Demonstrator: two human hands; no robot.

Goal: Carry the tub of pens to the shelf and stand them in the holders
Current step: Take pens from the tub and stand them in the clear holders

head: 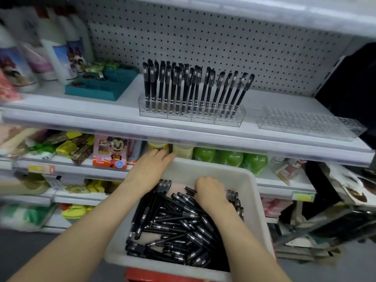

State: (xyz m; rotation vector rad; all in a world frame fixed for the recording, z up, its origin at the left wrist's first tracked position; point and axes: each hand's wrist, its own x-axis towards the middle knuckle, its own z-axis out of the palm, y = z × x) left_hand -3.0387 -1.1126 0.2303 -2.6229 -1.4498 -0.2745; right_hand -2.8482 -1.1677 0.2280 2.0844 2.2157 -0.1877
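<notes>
Now right grip [210, 190] closes over pens [179, 226] inside tub [244, 180].

My white plastic tub [247, 192] sits low at 6 o'clock, open-topped and tilted a little, heaped with black capped pens [175, 226] lying crosswise in every direction. Up at 12 o'clock on the white shelf [126, 119], a clear holder [191, 115] has black pens [189, 88] standing upright in rows, the right-hand ones leaning. At 2 o'clock a second clear holder [309, 124] lies beside it.
</notes>
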